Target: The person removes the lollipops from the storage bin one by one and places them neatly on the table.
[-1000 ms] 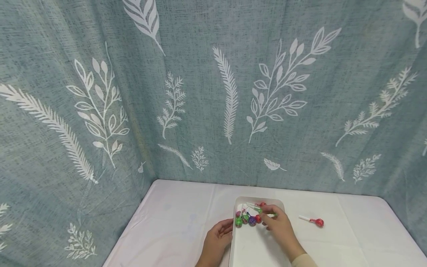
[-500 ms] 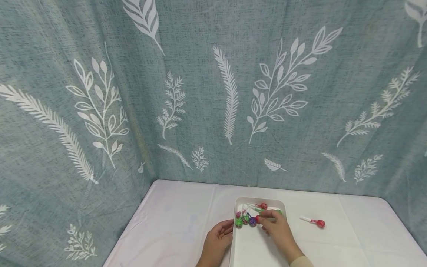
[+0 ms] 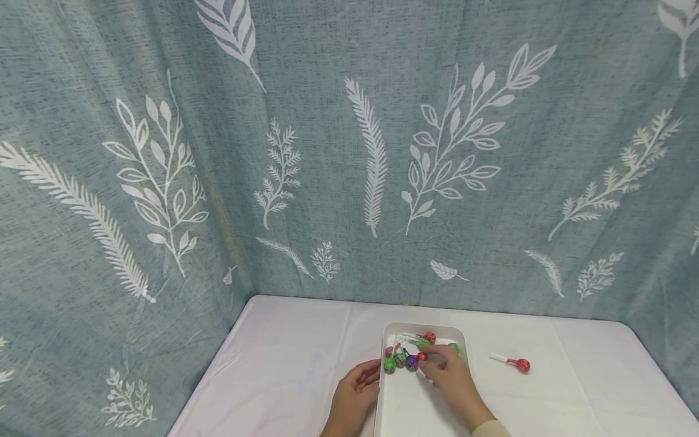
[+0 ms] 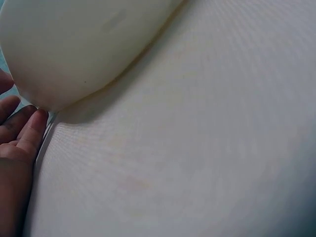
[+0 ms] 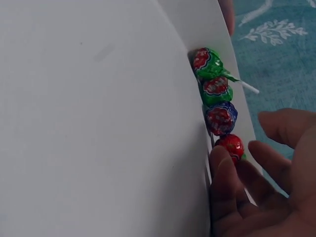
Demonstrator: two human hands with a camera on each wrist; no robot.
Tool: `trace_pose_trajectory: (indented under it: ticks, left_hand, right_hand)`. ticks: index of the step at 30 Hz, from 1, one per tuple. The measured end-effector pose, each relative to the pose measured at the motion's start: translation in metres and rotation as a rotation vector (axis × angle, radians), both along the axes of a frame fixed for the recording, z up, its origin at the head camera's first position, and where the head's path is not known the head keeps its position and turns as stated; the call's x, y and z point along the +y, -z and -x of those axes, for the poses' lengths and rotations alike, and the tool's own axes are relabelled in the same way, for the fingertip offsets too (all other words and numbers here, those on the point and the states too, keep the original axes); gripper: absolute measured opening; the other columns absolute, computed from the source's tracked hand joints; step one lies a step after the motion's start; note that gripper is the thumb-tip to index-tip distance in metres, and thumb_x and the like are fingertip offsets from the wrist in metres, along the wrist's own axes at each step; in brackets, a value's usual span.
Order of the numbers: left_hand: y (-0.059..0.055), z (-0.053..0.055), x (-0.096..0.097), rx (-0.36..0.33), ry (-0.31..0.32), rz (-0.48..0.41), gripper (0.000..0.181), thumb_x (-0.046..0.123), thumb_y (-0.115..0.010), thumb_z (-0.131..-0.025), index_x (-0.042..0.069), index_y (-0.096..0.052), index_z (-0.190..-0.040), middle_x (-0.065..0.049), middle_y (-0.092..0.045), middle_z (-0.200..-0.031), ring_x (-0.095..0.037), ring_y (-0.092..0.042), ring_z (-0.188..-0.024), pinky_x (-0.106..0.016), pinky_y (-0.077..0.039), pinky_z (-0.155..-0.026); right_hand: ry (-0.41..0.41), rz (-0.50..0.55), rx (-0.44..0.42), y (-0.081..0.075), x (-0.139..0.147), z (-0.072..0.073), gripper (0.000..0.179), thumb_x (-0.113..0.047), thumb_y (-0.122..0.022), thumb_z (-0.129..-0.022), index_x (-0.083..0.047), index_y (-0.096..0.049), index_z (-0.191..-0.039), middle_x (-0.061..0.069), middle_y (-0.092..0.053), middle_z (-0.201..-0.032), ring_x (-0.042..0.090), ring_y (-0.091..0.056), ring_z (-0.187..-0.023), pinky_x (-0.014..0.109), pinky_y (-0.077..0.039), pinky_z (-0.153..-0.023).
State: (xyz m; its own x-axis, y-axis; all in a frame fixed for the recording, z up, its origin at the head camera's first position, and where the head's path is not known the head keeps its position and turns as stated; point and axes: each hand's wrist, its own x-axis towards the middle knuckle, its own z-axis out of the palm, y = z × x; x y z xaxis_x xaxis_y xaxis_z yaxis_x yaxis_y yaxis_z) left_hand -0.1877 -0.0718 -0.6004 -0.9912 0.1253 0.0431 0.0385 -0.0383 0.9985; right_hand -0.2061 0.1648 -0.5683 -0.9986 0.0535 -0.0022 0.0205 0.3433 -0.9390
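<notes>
Far left, the left hand (image 3: 355, 391) lays relaxed fingers against the white tray (image 3: 401, 409). Inside, a row: one green lollipop (image 3: 389, 365) by the wall, another green lollipop (image 3: 400, 360), the purple lollipop (image 3: 412, 363), then the red lollipop (image 3: 423, 357), pinched by the right hand (image 3: 452, 376)! Farther right, a loose red lollipop (image 3: 522, 365) lies on the bench (image 3: 551, 406).

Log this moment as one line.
left hand: touching tray side | right hand: at red lollipop in tray, grip unclear | loose red lollipop: on table, right of tray
</notes>
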Motion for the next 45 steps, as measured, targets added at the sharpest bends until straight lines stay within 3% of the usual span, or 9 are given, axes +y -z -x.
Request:
trace_pose_trajectory:
  ticks: [5,10,21,28,38,45]
  left_hand:
    - [-0.0015,-0.0013,0.0005,-0.019,-0.006,-0.001,0.047,0.003,-0.068,-0.096,-0.006,-0.065,-0.142,-0.018,-0.071,-0.135,-0.033,-0.067,-0.129,-0.025,-0.055,-0.101]
    - [-0.0020,-0.0019,0.0010,-0.027,-0.009,0.000,0.047,0.004,-0.068,-0.096,-0.006,-0.065,-0.142,-0.018,-0.071,-0.135,-0.033,-0.067,-0.129,-0.026,-0.056,-0.101]
    - [0.0010,-0.0005,-0.0007,-0.024,0.021,-0.009,0.047,0.006,-0.067,-0.098,-0.007,-0.062,-0.143,-0.017,-0.069,-0.138,-0.034,-0.065,-0.131,-0.027,-0.055,-0.103]
    - [0.0007,-0.0002,-0.0004,-0.024,0.023,-0.023,0.048,0.004,-0.066,-0.098,-0.008,-0.062,-0.144,-0.019,-0.069,-0.138,-0.034,-0.065,-0.131,-0.027,-0.055,-0.103]
    - [-0.0017,-0.0002,0.0006,-0.020,0.020,-0.035,0.047,0.002,-0.066,-0.098,-0.010,-0.061,-0.144,-0.022,-0.068,-0.138,-0.036,-0.065,-0.131,-0.027,-0.055,-0.102]
    - [-0.0009,0.0006,0.0015,-0.013,0.014,-0.035,0.046,0.003,-0.067,-0.098,-0.009,-0.062,-0.142,-0.021,-0.068,-0.138,-0.036,-0.065,-0.131,-0.026,-0.055,-0.102]
  right_hand:
    - [-0.038,-0.119,0.027,0.0008,0.0001,0.0001,0.036,-0.013,-0.082,-0.094,-0.004,-0.075,-0.129,0.010,-0.064,-0.125,0.018,-0.059,-0.086,0.028,-0.057,-0.068]
    - [-0.040,-0.162,0.029,0.0013,-0.0001,0.0007,0.032,-0.009,-0.082,-0.094,-0.005,-0.075,-0.125,0.009,-0.065,-0.123,0.017,-0.060,-0.088,0.030,-0.055,-0.072]
    - [-0.020,-0.261,0.052,0.0024,-0.0031,0.0020,0.022,0.002,-0.078,-0.090,-0.007,-0.071,-0.109,0.001,-0.057,-0.098,0.017,-0.054,-0.084,0.030,-0.049,-0.068]
    - [-0.001,-0.232,0.050,0.0034,-0.0009,0.0026,0.019,-0.001,-0.078,-0.092,-0.007,-0.071,-0.108,0.003,-0.064,-0.105,0.017,-0.060,-0.088,0.032,-0.054,-0.073]
    - [0.010,-0.139,0.046,0.0017,0.0016,0.0044,0.021,-0.002,-0.075,-0.095,-0.003,-0.070,-0.116,0.006,-0.067,-0.114,0.018,-0.064,-0.092,0.029,-0.059,-0.071]
    - [0.053,-0.146,0.051,-0.0021,0.0023,0.0041,0.018,-0.001,-0.072,-0.097,-0.002,-0.071,-0.115,0.007,-0.066,-0.115,0.020,-0.062,-0.094,0.028,-0.058,-0.072]
